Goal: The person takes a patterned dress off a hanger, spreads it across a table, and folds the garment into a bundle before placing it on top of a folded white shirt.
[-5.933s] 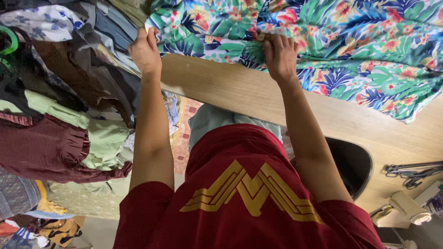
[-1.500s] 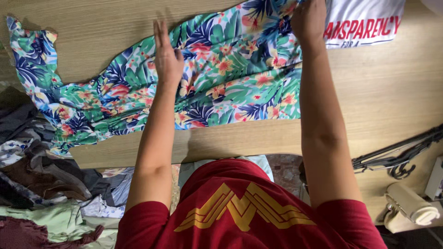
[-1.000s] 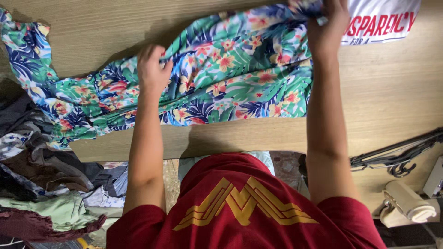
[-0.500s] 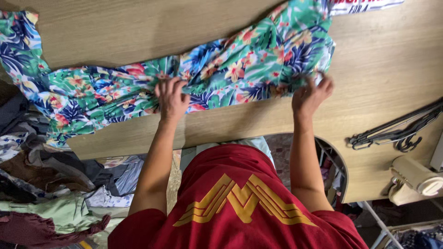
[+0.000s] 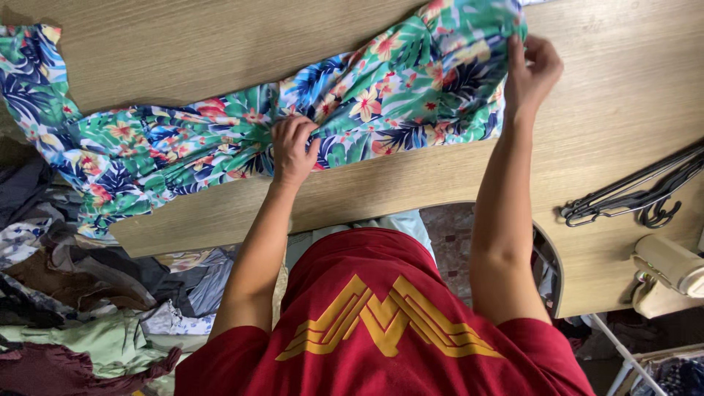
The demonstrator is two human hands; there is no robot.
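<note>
Since half a second ago, the right hand (image 5: 529,70) has been raised from the near edge of the floral garment (image 5: 293,121) to its far right end, where the cloth is now lifted slightly and gathered upward. That end is pinched between the right thumb and the curled fingers (image 5: 546,53). The left hand (image 5: 293,147) has been shifted only a little and is closed in a loose fist on the middle of the garment, with a fold of fabric bunched under the knuckles; whether cloth is actually clamped inside the fist cannot be told. The garment, printed with green and blue leaves and orange-red flowers, is laid lengthwise across the wooden table (image 5: 609,147), its left end draped over the table's left edge near the pile of clothes (image 5: 81,293). This pile is seen below the table on the left, made up of dark, brown, pale green and maroon pieces. Several dark wire hangers (image 5: 631,198) are laid on the table at the right, well apart from the garment. A cream-coloured cylindrical object (image 5: 671,268) is seen at the right edge, just beyond the hangers. The red shirt (image 5: 381,323) worn by the person, with a gold angular emblem, fills the lower middle of the view.
</note>
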